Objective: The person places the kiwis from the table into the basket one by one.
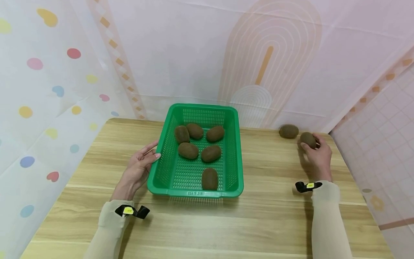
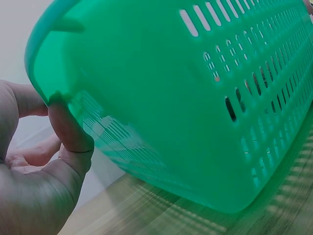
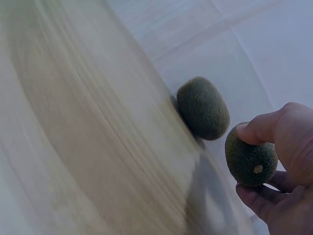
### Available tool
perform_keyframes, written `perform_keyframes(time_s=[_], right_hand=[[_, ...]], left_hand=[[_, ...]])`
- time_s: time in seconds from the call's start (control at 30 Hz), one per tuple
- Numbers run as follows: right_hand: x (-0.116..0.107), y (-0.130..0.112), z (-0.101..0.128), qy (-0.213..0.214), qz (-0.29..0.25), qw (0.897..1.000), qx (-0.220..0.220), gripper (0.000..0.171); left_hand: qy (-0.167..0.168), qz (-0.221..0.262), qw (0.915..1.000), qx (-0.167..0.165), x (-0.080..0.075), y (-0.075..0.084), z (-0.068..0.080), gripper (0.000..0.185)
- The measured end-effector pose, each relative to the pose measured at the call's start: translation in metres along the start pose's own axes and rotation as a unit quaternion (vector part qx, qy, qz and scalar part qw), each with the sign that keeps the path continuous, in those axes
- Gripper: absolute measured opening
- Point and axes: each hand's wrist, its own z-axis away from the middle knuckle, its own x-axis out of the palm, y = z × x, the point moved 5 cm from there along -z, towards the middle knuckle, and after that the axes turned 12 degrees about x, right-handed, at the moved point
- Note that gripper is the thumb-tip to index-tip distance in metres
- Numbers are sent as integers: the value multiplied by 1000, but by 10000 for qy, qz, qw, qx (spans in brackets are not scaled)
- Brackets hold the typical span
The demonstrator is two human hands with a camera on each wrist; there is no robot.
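Bare table [image 1: 275, 201] between basket [image 1: 237, 158] and right hand [image 1: 318, 154] — loose kiwi [image 1: 288, 131] beside.

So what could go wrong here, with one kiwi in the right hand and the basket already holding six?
The second kiwi lies loose near the table's far edge, beside the held kiwi; the right hand might knock it off. The left hand only touches the green basket wall, so the basket could slide.

You will find raised lettering moulded into the near rim of the green basket [image 1: 199, 193], too small and blurred to make out. The yellow tags on the left wrist strap [image 1: 128, 211] and the right wrist strap [image 1: 310, 185] carry marks you cannot read either.
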Motion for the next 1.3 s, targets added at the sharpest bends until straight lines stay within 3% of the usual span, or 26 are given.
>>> perform_keyframes(time_s=[0.27, 0.63, 1.3], right_hand=[[0, -10, 9, 83, -174, 9998, 105, 68], [3, -31, 21, 176, -364, 9988, -289, 66], [15, -69, 44, -23, -639, 9924, -1053, 64]], left_hand=[[-5, 61, 10000, -42, 1, -1, -1, 71], [-28, 62, 10000, -27, 2, -1, -2, 71], [-59, 88, 9999, 29, 1, 1, 0, 70]])
